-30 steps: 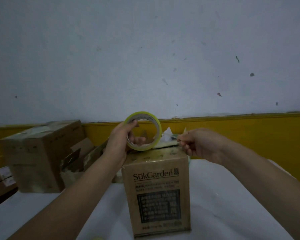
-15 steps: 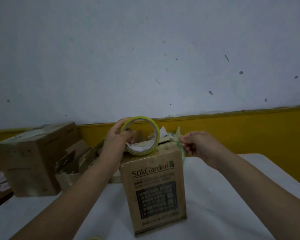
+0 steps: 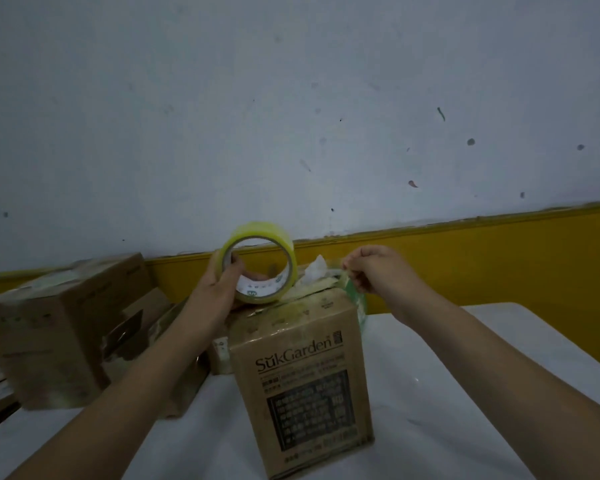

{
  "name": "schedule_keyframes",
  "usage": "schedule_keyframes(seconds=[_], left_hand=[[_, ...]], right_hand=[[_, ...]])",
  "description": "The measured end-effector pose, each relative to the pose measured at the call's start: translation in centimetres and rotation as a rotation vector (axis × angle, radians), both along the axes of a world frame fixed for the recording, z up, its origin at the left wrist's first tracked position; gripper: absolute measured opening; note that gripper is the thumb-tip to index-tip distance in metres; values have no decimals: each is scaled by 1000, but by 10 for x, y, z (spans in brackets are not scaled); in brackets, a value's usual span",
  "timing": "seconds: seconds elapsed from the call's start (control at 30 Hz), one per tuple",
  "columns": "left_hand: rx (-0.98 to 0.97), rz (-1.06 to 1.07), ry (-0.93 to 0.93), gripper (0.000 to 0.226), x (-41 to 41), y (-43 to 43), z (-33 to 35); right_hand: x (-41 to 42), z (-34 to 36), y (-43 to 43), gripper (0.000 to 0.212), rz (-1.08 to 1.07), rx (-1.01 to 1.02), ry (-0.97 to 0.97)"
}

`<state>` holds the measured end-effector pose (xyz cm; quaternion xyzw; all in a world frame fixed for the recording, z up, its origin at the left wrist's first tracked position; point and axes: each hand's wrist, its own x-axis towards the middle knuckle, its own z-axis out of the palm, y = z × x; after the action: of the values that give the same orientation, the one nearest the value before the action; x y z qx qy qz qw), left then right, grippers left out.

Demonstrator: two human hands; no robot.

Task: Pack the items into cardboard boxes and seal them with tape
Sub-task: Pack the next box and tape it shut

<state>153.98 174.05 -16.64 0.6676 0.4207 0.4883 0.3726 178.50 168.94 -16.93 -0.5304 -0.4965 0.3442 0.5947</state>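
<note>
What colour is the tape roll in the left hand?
Tape roll: translucent yellow-green, seen in the head view.

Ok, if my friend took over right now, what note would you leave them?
Left hand grips the tape roll, upright on the SukGarden box. Right hand pinches the pulled-out tape end at the box's right top edge.
Done: box on the white table, flaps mostly folded; something white pokes from the seam.
Left: tuck that in, run tape across the seam, cut it.
Other boxes sit to the left.
</note>
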Motion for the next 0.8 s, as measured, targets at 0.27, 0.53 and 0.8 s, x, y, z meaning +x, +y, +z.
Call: schedule_keyframes(seconds=[0.27, 0.53, 0.8], left_hand=[[220, 102, -33, 17, 19, -4, -15], [388, 182, 40, 41, 14, -8, -21], [420, 244, 73, 52, 20, -11, -20]], right_hand=[[21, 2, 1, 17, 65, -177, 184], [48, -11, 7, 9, -60, -182, 107], [42, -22, 26, 16, -77, -196, 118]])
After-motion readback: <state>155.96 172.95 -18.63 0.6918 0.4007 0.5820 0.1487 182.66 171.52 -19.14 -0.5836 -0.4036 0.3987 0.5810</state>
